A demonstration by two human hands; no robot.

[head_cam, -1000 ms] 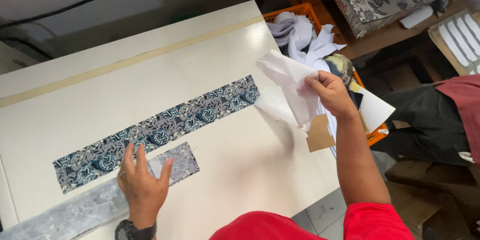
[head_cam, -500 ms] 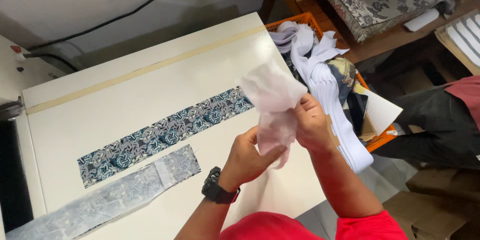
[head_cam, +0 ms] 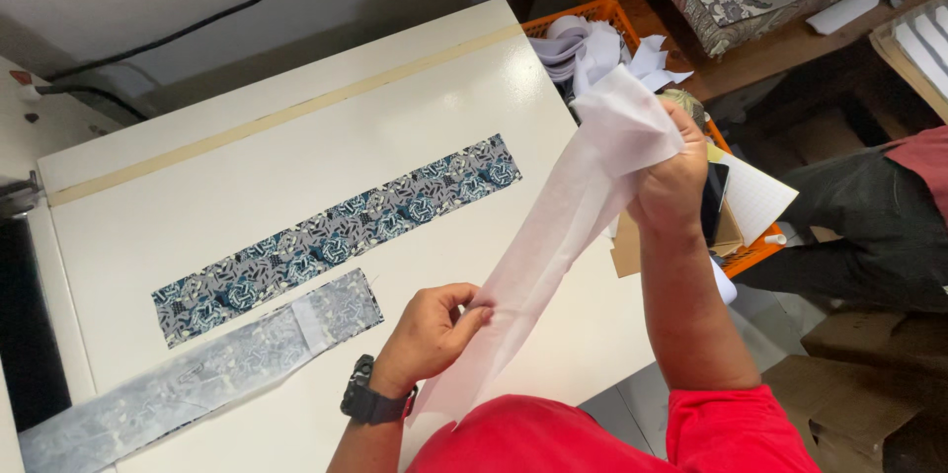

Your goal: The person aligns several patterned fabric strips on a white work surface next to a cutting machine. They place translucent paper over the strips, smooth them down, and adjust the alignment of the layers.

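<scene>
White interfacing strip [head_cam: 553, 236] stretched between both hands, left hand [head_cam: 430, 335] pinching, right hand [head_cam: 671, 182] apparently fisted around its top.

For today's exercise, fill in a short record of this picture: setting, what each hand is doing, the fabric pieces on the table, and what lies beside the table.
Setting: white table seen from above
Left hand: pinches the lower part of a white strip of thin material
Right hand: grips the strip's upper end, raised over the table edge
On table: blue patterned fabric strip, lying flat; a paler strip beside it, nearer the person
Beside table: orange basket with white pieces
Wrist: black watch on the left arm
</scene>
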